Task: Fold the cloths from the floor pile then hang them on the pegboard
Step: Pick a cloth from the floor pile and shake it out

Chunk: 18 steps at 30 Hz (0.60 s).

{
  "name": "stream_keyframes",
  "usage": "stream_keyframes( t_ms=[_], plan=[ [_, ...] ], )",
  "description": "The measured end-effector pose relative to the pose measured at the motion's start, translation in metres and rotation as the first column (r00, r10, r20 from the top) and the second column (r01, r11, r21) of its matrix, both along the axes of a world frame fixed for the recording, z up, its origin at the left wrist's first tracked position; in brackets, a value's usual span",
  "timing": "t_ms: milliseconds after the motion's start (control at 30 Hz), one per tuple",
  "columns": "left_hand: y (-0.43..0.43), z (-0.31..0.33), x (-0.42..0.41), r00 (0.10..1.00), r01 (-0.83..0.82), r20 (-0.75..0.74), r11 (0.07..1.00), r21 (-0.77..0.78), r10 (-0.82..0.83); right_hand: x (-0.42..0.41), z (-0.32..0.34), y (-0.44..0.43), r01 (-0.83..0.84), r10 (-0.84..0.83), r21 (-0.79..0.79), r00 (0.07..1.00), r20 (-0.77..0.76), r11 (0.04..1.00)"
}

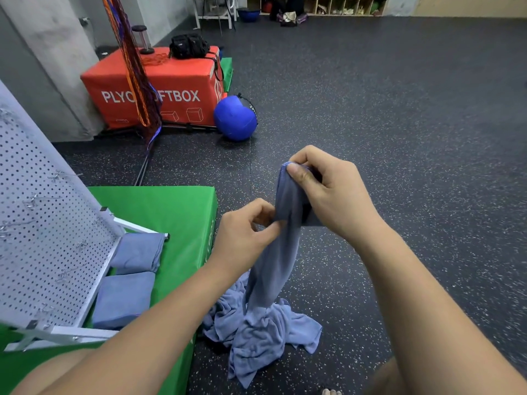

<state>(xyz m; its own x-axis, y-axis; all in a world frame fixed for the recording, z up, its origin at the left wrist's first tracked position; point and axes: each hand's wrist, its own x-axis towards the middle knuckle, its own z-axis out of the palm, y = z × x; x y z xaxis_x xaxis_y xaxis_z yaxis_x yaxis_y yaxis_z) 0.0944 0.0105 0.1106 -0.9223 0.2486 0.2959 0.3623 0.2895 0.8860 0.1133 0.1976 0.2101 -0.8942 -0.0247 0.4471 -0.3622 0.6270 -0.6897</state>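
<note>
A blue-grey cloth (273, 269) hangs bunched between my hands, its lower end trailing into the crumpled floor pile (262, 334). My right hand (325, 192) pinches its top edge. Lower and to the left, my left hand (245, 232) grips the cloth's side between thumb and fingers. The white pegboard (42, 238) with metal hooks leans at the left on a green mat (176, 212). Two folded blue cloths (125, 297) lie on the mat at the pegboard's foot.
A red plyo soft box (154, 86) with a black bag on top stands at the back left, a blue medicine ball (235, 118) beside it. Coloured ropes (137, 81) hang in front of the box. Dark speckled rubber floor stretches to the right.
</note>
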Motion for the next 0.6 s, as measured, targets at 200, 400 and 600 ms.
stream_keyframes(
  t_ms=[200, 400, 600],
  plan=[
    [-0.013, -0.003, -0.008, 0.998, 0.061, 0.037, 0.997, -0.053, -0.059, -0.007, 0.003, 0.012, 0.115, -0.116, -0.017, 0.99, -0.085, 0.993],
    [-0.011, -0.024, -0.006, 0.994, 0.104, 0.041, 0.975, -0.196, -0.098, -0.008, 0.007, 0.016, 0.146, -0.143, 0.013, 0.984, -0.108, 0.989],
    [-0.019, -0.044, -0.012, 0.989, 0.094, 0.13, 0.969, -0.229, -0.066, -0.006, 0.022, 0.038, 0.288, -0.306, -0.131, 0.94, -0.15, 0.949]
  ],
)
